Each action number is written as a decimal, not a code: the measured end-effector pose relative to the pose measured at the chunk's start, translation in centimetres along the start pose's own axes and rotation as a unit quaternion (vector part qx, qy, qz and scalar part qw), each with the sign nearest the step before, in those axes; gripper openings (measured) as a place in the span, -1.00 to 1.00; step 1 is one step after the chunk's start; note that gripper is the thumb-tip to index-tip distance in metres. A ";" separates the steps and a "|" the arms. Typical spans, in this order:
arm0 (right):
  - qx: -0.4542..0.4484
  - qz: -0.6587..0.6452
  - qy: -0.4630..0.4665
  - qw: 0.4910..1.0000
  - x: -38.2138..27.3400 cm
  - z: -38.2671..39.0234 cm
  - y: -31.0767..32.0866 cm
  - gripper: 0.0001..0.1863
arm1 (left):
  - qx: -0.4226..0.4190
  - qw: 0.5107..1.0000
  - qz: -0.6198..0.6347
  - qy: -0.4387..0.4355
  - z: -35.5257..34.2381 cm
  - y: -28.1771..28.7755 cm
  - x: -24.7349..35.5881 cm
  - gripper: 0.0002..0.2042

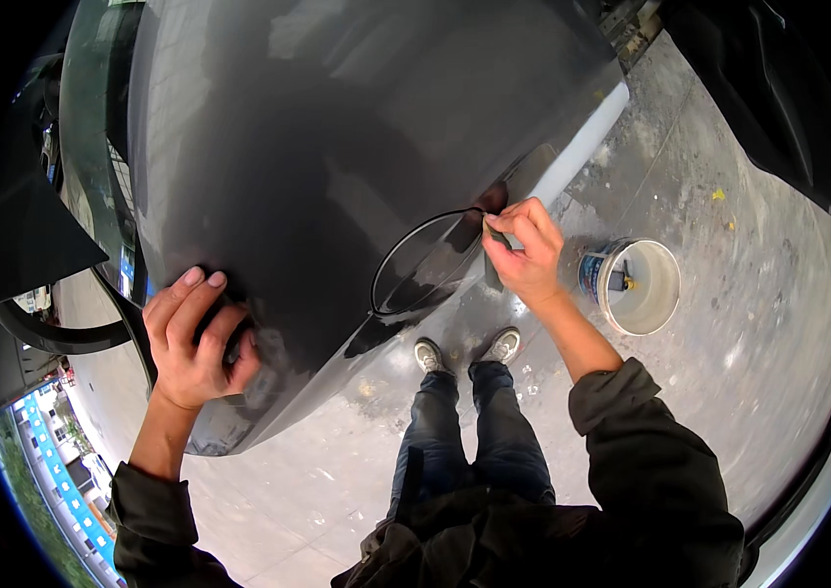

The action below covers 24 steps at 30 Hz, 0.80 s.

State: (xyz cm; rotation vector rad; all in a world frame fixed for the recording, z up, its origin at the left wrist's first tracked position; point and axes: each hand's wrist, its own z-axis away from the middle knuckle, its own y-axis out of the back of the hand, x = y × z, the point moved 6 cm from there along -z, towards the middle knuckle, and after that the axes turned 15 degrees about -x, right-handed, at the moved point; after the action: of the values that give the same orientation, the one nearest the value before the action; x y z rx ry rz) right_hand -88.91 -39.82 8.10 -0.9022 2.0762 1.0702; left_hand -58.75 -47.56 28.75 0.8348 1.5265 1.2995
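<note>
A dark grey car body panel (308,186), glossy in places and duller in others, fills the upper middle. My left hand (195,343) rests on its lower left part, fingers bent and apart, with nothing seen in it. Near the panel's right edge, my right hand (528,250) is closed in a pinch. Between thumb and fingers is a small flat grey-green piece (495,267), hanging below them; its exact kind is unclear. A thin black curved strip (391,257) bows across the panel and ends at my right fingertips. Beside it lies a shiny dark area (430,279).
A whitish bucket (675,284) with a small object inside stands on the stained concrete floor (729,363), right of my right hand. My shoes (502,345) are below the panel. A steering wheel (63,338) shows at left; dark car parts (778,108) at upper right.
</note>
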 end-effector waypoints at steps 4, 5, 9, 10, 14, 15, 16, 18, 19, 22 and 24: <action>0.063 -0.075 -0.167 0.981 1.2 4.0 -2.4 -0.86 | -0.003 1.000 -0.002 -0.002 -0.1 0.0 -0.1 -0.68; 0.088 -0.117 -0.213 0.966 1.6 5.1 -3.5 -0.87 | -0.006 1.000 -0.002 0.000 -0.2 0.0 0.0 -0.67; 0.157 -0.295 -0.357 0.872 0.1 10.5 -9.4 -0.90 | -0.004 1.000 0.003 0.000 0.2 -0.2 -0.2 -0.67; 0.183 -0.353 -0.400 0.826 -0.7 11.2 -10.2 -0.90 | 0.000 1.000 -0.002 -0.002 -0.2 0.4 0.0 -0.67; 0.264 -0.423 -0.472 0.727 -4.1 12.7 -13.3 -0.79 | -0.006 1.000 0.002 -0.001 -0.7 0.0 0.2 -0.67; 0.264 -0.448 -0.521 0.676 -5.5 12.6 -14.0 -0.77 | -0.005 1.000 0.002 0.001 -0.5 -0.1 0.1 -0.67; 0.263 -0.471 -0.568 0.622 -6.9 12.4 -14.7 -0.74 | -0.003 1.000 -0.001 0.003 -0.3 -0.3 0.1 -0.67; 0.274 -0.558 -0.616 0.484 -10.5 10.2 -14.3 -0.72 | 0.001 1.000 -0.007 0.004 -0.3 -0.3 0.0 -0.67; 0.298 -0.599 -0.593 0.449 -11.0 9.8 -15.5 -0.73 | 0.003 1.000 -0.002 0.003 -0.4 -0.4 0.0 -0.67; 0.322 -0.661 -0.592 0.330 -12.7 8.5 -16.2 -0.95 | 0.011 1.000 -0.010 0.016 -0.6 -0.4 0.0 -0.71; 0.324 -0.686 -0.581 0.294 -14.6 6.3 -15.3 -0.92 | 0.007 1.000 -0.014 0.021 -0.2 -0.3 -0.2 -0.70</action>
State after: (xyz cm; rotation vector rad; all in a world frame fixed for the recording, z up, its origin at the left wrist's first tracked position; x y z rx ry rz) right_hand -67.11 -36.99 9.88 -0.6192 -0.1092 -0.3101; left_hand -58.89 -47.88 28.49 0.7960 1.5766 1.2959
